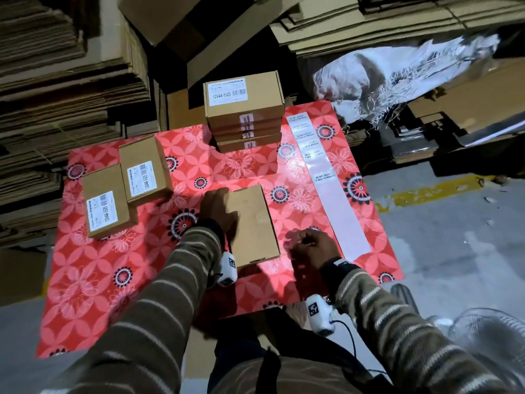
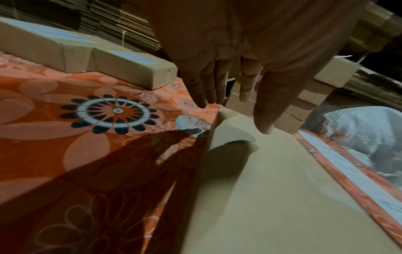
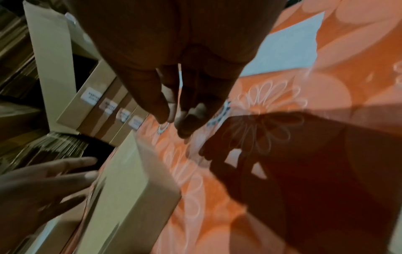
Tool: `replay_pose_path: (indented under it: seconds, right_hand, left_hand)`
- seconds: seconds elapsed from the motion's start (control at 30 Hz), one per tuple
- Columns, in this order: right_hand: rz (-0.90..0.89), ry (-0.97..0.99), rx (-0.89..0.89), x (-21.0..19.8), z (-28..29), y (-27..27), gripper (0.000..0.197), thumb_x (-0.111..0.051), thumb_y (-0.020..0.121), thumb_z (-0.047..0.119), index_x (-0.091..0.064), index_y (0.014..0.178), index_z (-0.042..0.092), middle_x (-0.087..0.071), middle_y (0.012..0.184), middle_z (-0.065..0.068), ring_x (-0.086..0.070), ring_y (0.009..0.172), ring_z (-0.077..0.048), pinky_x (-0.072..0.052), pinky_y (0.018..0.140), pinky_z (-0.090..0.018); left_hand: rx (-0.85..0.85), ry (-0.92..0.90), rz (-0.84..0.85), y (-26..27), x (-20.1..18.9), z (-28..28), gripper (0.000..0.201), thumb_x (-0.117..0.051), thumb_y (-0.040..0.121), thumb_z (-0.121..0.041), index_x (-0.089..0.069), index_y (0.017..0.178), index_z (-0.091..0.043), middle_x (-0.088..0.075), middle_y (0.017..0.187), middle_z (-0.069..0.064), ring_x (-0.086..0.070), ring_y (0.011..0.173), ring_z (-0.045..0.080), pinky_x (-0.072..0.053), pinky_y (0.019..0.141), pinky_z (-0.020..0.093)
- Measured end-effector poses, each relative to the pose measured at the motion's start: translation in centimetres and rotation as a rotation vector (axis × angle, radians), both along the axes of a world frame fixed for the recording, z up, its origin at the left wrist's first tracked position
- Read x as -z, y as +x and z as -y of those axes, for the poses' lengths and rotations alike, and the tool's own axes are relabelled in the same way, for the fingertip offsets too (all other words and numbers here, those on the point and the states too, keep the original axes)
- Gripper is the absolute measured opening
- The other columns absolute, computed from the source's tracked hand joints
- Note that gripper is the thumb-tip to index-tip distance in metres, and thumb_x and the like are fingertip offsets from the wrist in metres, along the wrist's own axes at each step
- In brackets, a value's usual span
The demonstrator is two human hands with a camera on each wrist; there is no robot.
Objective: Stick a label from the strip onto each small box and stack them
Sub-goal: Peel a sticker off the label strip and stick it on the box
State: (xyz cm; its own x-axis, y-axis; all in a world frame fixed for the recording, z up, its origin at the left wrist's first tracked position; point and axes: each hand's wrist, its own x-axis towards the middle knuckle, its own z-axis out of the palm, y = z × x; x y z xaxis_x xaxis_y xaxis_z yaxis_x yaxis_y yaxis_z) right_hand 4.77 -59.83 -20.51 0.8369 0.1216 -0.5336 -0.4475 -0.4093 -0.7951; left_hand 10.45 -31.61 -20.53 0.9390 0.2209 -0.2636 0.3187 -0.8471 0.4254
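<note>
A plain brown box [image 1: 252, 226] [image 2: 272, 189] [image 3: 130, 180] lies in the middle of the red flowered table cover [image 1: 113, 280]. My left hand [image 1: 217, 211] [image 2: 228, 86] rests on its left edge with straight fingers and the thumb on top. Just right of the box, my right hand [image 1: 309, 245] [image 3: 180, 111] hovers over the cover, fingertips pinched on what looks like a small pale label. The label strip [image 1: 326, 194] [image 3: 282, 48] lies along the right side, its near part bare backing. A stack of several labelled boxes [image 1: 244, 109] [image 3: 104, 106] stands at the back.
Two more boxes [image 1: 145, 172] [image 1: 106, 200] with white barcode stickers lie at the left of the cover. Piles of flat cardboard [image 1: 56, 95] rise at the left and back. Crumpled plastic wrap [image 1: 397, 75] lies back right; a fan [image 1: 483, 336] stands on the floor.
</note>
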Motion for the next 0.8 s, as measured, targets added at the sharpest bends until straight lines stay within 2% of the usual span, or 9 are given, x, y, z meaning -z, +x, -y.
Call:
replay_pose_path:
  seconds: [0.07,0.13,0.2,0.23,0.3,0.4,0.53,0.6,0.8]
  right_hand:
    - [0.064,-0.069,0.069,-0.4,2.3,1.5,0.017,-0.066,0.083,0.003,-0.067,0.081,0.020,-0.069,0.075,0.002,-0.064,0.066,-0.005,-0.047,0.061,-0.008]
    - [0.135,-0.115,0.123,-0.4,4.6,3.5,0.010,-0.069,0.079,0.011,-0.069,0.082,0.021,-0.072,0.081,-0.001,-0.068,0.078,-0.019,-0.055,0.076,-0.022]
    - [0.181,-0.134,0.184,0.0,6.4,5.3,0.007,-0.070,0.078,0.017,-0.069,0.081,0.023,-0.073,0.081,0.000,-0.070,0.084,-0.025,-0.057,0.078,-0.033]
    - [0.181,-0.130,0.229,-0.6,6.9,6.2,0.008,-0.070,0.082,0.015,-0.069,0.083,0.022,-0.072,0.075,0.004,-0.070,0.081,-0.021,-0.057,0.071,-0.026]
    - [0.142,-0.106,0.274,-0.9,8.4,8.3,0.010,-0.064,0.089,-0.002,-0.067,0.092,0.007,-0.065,0.057,0.015,-0.063,0.057,0.004,-0.044,0.051,-0.005]
    - [0.188,-0.201,0.254,-1.4,9.7,11.1,0.010,-0.065,0.088,0.000,-0.070,0.098,0.001,-0.068,0.072,-0.006,-0.053,0.046,0.009,-0.031,0.041,0.001]
    - [0.244,-0.370,0.131,-0.1,10.4,14.7,0.019,-0.070,0.082,0.015,-0.074,0.100,0.013,-0.072,0.093,-0.008,-0.065,0.078,-0.020,-0.036,0.057,-0.008]
    - [0.277,-0.406,0.080,0.4,10.2,16.2,0.023,-0.072,0.081,0.020,-0.073,0.104,0.014,-0.073,0.096,-0.009,-0.067,0.091,-0.024,-0.037,0.069,-0.016]
    - [0.294,-0.429,-0.023,2.4,9.4,19.5,0.037,-0.073,0.076,0.015,-0.070,0.112,0.014,-0.070,0.106,-0.013,-0.068,0.097,-0.029,-0.052,0.091,-0.033]
  left_hand:
    - [0.031,0.000,0.090,-0.1,-0.6,1.0,0.072,-0.081,0.075,-0.026,-0.050,0.138,-0.013,-0.048,0.134,0.017,-0.044,0.126,0.034,-0.037,0.107,0.037]
    - [0.082,-0.034,0.171,0.1,-1.7,3.1,0.065,-0.079,0.077,-0.023,-0.053,0.135,-0.014,-0.047,0.135,0.015,-0.044,0.126,0.033,-0.037,0.107,0.039]
    - [0.181,-0.093,0.233,0.4,-2.8,6.1,0.058,-0.074,0.079,-0.026,-0.056,0.133,-0.014,-0.048,0.135,0.014,-0.045,0.124,0.033,-0.039,0.107,0.041]
    - [0.243,-0.124,0.245,0.6,-3.2,7.6,0.057,-0.071,0.080,-0.029,-0.057,0.133,-0.013,-0.049,0.134,0.013,-0.047,0.122,0.033,-0.040,0.106,0.041]
    - [0.349,-0.149,0.199,1.0,-3.5,10.8,0.058,-0.064,0.082,-0.036,-0.054,0.135,-0.014,-0.050,0.134,0.009,-0.047,0.122,0.030,-0.039,0.106,0.040]
    - [0.439,-0.154,0.121,1.8,-3.1,14.9,0.060,-0.061,0.087,-0.037,-0.050,0.140,-0.011,-0.045,0.143,0.008,-0.045,0.129,0.030,-0.036,0.109,0.037]
    - [0.452,-0.030,-0.015,3.8,-1.9,18.4,0.070,-0.062,0.093,-0.036,-0.031,0.150,-0.008,-0.024,0.159,0.007,-0.025,0.145,0.026,-0.025,0.118,0.035]
    - [0.433,0.016,-0.056,4.8,-1.0,19.0,0.077,-0.062,0.093,-0.037,-0.024,0.153,-0.008,-0.016,0.163,0.009,-0.015,0.150,0.026,-0.019,0.121,0.037]
    - [0.342,0.089,-0.116,7.7,1.6,19.1,0.096,-0.070,0.085,-0.043,-0.013,0.156,-0.014,-0.004,0.165,0.007,-0.007,0.152,0.028,-0.017,0.122,0.043]
